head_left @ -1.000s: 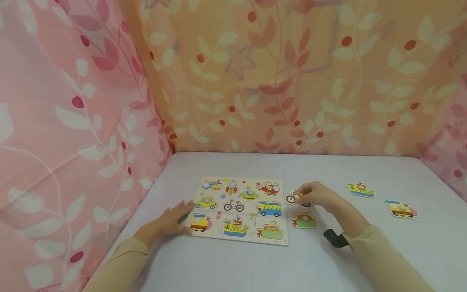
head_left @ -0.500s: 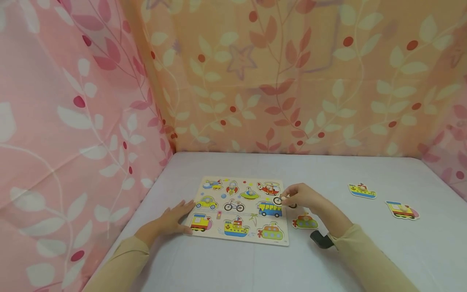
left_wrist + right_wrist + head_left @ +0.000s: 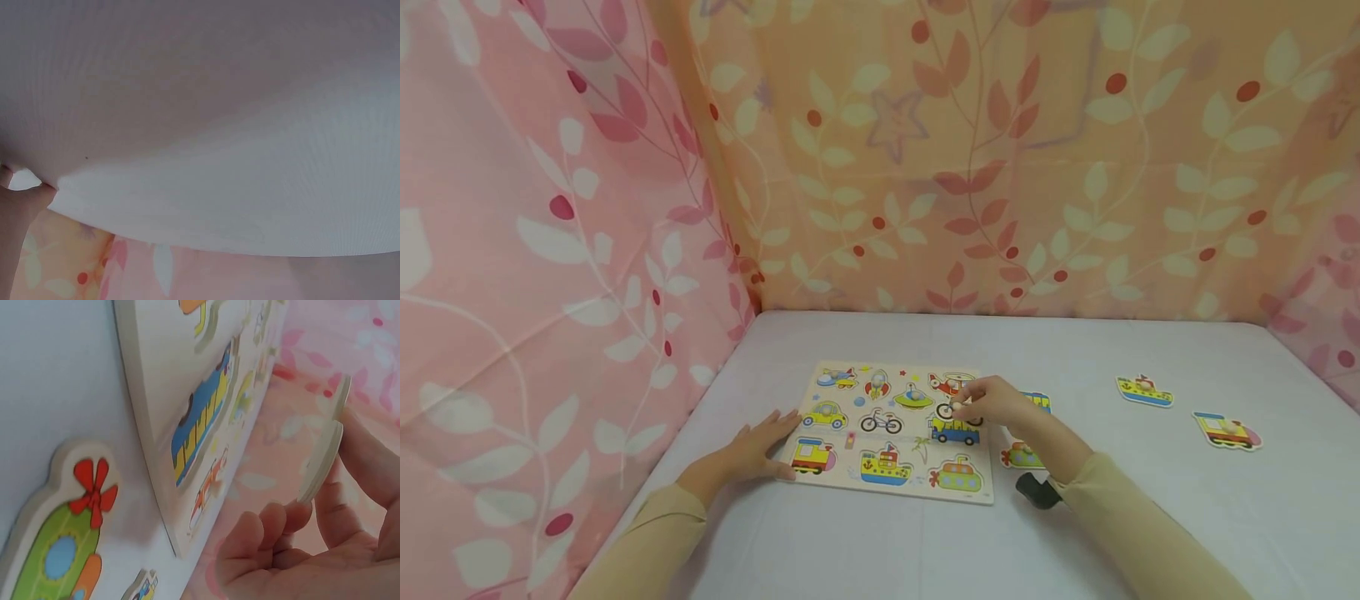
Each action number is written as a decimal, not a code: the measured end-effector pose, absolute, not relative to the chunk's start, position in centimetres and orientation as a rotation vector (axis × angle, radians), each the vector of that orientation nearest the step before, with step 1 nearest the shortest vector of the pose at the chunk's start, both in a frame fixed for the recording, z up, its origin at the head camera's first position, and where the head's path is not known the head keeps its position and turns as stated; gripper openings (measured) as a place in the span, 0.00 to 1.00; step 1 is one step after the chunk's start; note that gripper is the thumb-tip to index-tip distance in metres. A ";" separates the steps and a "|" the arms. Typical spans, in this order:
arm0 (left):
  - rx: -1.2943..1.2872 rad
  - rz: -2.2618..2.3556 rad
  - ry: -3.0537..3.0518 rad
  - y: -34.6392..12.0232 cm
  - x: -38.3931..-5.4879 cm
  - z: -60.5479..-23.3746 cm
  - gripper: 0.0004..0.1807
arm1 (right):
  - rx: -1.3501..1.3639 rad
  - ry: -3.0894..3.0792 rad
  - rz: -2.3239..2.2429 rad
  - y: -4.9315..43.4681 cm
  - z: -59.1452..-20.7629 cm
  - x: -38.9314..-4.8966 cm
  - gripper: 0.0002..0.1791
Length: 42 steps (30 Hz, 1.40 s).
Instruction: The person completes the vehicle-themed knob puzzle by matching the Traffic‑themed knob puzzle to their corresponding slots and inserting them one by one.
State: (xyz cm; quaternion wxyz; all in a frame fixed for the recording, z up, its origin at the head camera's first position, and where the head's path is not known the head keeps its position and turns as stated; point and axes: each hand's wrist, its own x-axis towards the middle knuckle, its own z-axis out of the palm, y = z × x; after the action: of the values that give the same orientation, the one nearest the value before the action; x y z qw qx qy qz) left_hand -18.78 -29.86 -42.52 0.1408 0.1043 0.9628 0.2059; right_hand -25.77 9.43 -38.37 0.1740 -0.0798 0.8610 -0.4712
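Note:
In the head view, my right hand (image 3: 1002,406) pinches the small knob of a bicycle puzzle piece (image 3: 973,417). The piece hangs over the right part of a wooden peg puzzle board (image 3: 917,493), above the bus picture. From the right wrist view the bicycle piece (image 3: 322,464) appears nearly edge-on, raised off the board (image 3: 145,394). My left hand (image 3: 751,450) rests at the board's left edge with fingers spread. A bicycle picture (image 3: 881,422) lies in the middle of the board. Only part of the left hand (image 3: 25,203) shows in the left wrist view.
Right of the board lie a submarine piece (image 3: 1019,455) and a bus piece (image 3: 1039,400), both partly behind the right arm. Farther right are a boat piece (image 3: 1144,392) and a train piece (image 3: 1227,431). Floral curtains (image 3: 880,167) enclose the table (image 3: 865,550).
My right hand has lifted the bicycle piece from beside the board and carried it left, over the board's right part. The bus piece beneath has come into view. My left hand has stayed put.

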 end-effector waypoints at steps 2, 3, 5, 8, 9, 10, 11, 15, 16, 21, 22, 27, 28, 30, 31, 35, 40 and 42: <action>0.305 0.594 2.782 -29.9 -18.8 -42.6 0.55 | -0.214 2.444 -1.349 8.9 -38.5 -25.8 0.08; 0.307 0.594 2.782 -29.9 -18.9 -42.6 0.56 | -0.212 2.445 -1.353 8.7 -38.6 -25.8 0.08; 0.309 0.592 2.780 -30.0 -18.9 -42.6 0.56 | -0.217 2.441 -1.368 8.2 -38.7 -25.9 0.08; 0.311 0.591 2.779 -30.1 -19.0 -42.6 0.56 | -0.219 2.438 -1.386 7.5 -39.0 -26.0 0.07; 0.304 0.594 2.775 -30.1 -19.0 -42.6 0.55 | -0.217 2.439 -1.388 7.3 -39.0 -26.0 0.07; 0.304 0.593 2.774 -30.1 -19.0 -42.6 0.55 | -0.211 2.442 -1.388 7.0 -39.1 -26.0 0.07; 0.312 0.588 2.776 -30.1 -19.0 -42.6 0.55 | -0.213 2.440 -1.392 6.8 -39.1 -26.0 0.07; 0.308 0.580 2.774 -30.0 -19.0 -42.7 0.55 | -0.198 2.425 -1.407 5.7 -39.3 -25.9 0.06; 0.309 0.579 2.775 -30.0 -19.0 -42.7 0.55 | -0.198 2.420 -1.415 5.4 -39.3 -25.9 0.07; 0.300 0.577 2.776 -30.1 -19.0 -42.8 0.55 | -0.180 2.406 -1.446 3.9 -39.8 -25.9 0.06; 0.299 0.577 2.776 -30.1 -19.0 -42.8 0.55 | -0.174 2.409 -1.447 3.6 -39.9 -25.9 0.06; 0.307 0.579 2.780 -30.2 -19.1 -42.9 0.56 | -0.162 2.413 -1.435 2.4 -40.1 -26.1 0.05; 0.307 0.579 2.780 -30.2 -19.1 -42.9 0.56 | -0.168 2.419 -1.426 2.2 -40.1 -26.1 0.06; 0.303 0.579 2.779 -30.2 -19.1 -42.8 0.56 | -0.175 2.420 -1.414 1.7 -40.1 -26.2 0.06; 0.302 0.580 2.778 -30.2 -19.1 -42.8 0.56 | -0.179 2.424 -1.406 1.5 -40.2 -26.3 0.06; 0.291 0.576 2.778 -30.2 -19.1 -42.8 0.56 | -0.189 2.427 -1.385 0.6 -40.4 -26.5 0.06; 0.302 0.579 2.778 -30.2 -19.1 -42.8 0.56 | -0.207 2.435 -1.351 -0.4 -40.8 -26.9 0.08; 0.308 0.583 2.776 -30.2 -19.1 -42.8 0.56 | -0.203 2.435 -1.342 -0.8 -40.9 -27.0 0.08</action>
State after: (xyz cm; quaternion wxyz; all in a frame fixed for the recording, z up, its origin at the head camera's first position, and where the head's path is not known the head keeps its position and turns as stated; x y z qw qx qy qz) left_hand -19.07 -30.18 -42.79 0.1437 0.1068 0.9628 0.2022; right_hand -26.99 -0.82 -40.94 0.1760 -0.0717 0.8599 -0.4738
